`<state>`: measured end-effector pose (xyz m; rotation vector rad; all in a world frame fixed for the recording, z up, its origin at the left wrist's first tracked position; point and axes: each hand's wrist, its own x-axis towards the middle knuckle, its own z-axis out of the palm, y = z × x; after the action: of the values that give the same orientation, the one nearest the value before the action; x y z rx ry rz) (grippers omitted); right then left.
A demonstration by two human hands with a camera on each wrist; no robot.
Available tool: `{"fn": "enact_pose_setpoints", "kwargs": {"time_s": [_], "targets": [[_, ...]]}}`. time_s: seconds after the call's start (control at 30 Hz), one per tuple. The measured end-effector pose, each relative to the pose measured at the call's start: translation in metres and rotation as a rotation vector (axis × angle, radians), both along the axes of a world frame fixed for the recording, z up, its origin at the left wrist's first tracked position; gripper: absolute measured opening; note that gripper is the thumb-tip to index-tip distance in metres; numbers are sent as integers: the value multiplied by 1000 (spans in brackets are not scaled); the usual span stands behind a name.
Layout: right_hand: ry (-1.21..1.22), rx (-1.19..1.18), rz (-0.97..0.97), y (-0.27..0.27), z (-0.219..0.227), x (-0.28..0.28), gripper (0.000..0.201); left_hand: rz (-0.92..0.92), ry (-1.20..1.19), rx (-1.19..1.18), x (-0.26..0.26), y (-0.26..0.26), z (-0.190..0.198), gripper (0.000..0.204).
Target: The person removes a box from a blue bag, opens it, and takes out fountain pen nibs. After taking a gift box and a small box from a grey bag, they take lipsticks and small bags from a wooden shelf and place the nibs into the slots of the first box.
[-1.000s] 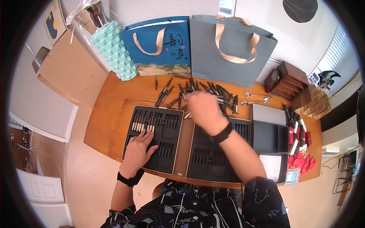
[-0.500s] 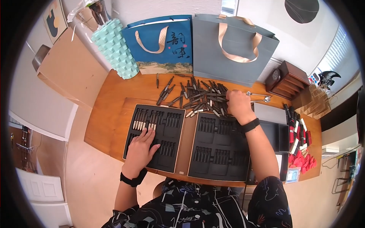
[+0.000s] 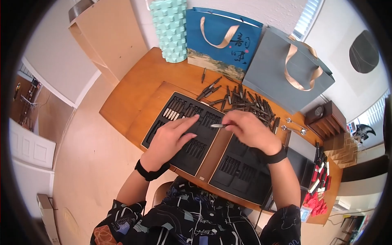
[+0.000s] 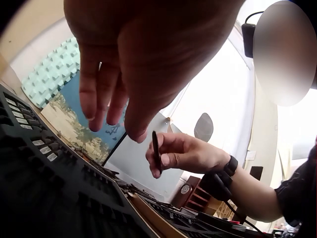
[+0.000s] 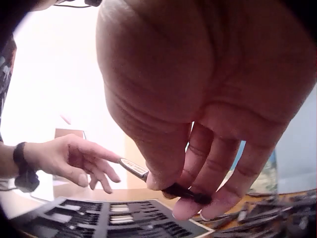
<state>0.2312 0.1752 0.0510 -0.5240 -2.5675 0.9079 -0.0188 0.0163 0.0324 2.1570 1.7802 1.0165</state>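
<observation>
My right hand (image 3: 255, 132) pinches a slim dark stick with a pale, printed, pointed end (image 5: 133, 168) between thumb and fingers. The pale end points toward my left hand (image 3: 169, 139), which hovers with relaxed, extended fingers over the left half of the black slotted tray case (image 3: 187, 163). In the right wrist view, the left index fingertip is right at the stick's tip. Rows of similar sticks sit in the slots, several with pale ends (image 4: 20, 116) facing up. The right half of the case (image 3: 224, 178) also holds rows of dark sticks.
A loose pile of similar sticks (image 3: 255, 104) lies behind the case. Blue (image 3: 224, 41) and grey (image 3: 281, 73) paper bags stand at the back beside a mint textured cylinder (image 3: 169, 32). To the right are silver spoons (image 3: 300, 130), a wooden box (image 3: 326, 120) and red items (image 3: 316, 204).
My right hand has come back from the pile's right side with a stick to the middle of the case. My left hand has lifted off the left tray. The head view has turned.
</observation>
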Motion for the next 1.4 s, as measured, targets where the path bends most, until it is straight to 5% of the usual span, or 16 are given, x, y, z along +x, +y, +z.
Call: {"fn": "enact_pose_setpoints", "kwargs": {"time_s": [0.17, 0.4, 0.5, 0.6, 0.93, 1.4], "targets": [[-25, -41, 194, -6, -4, -42, 12, -47, 41, 175, -2, -8, -10, 30], [-34, -208, 296, 6, -10, -63, 14, -81, 9, 231, -11, -14, -7, 23], [-19, 79, 3, 17, -11, -64, 22, 43, 117, 176, -13, -5, -6, 19], [-97, 274, -97, 23, -25, -64, 22, 103, 211, 120, -14, 10, -15, 12], [-281, 348, -64, 7, -44, -76, 48, 131, 366, 107, -9, 35, -36, 19], [-506, 551, -11, -7, -55, -93, 52, 99, 473, 22, -15, 31, -48, 15]]}}
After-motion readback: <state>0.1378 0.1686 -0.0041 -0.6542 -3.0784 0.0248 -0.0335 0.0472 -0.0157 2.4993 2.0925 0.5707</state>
